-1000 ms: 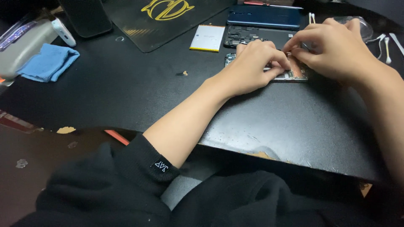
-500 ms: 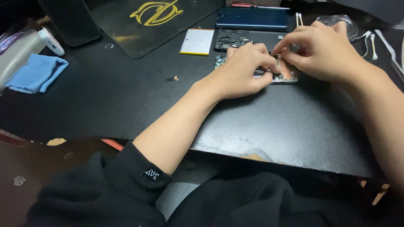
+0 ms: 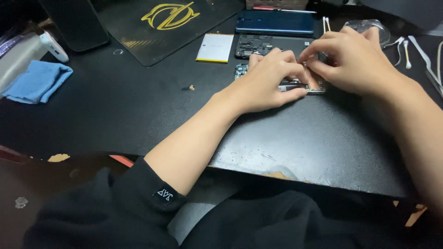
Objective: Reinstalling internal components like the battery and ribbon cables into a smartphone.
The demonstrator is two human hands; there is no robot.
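Mid-repair: pinched a small part with right hand (image 3: 355,57), grip closed, over the circuit board (image 3: 295,85) just below the phone frame (image 3: 267,45); pressed flat by left hand (image 3: 270,78). Likely next: careful, steady seating.

A black counter (image 3: 115,110) fills the view — matte, dully lit from above, its near edge (image 3: 277,175) chipped to pale wood in spots. A dark mat with a gold emblem (image 3: 170,16) lies at the back. Below the edge, only shadow.
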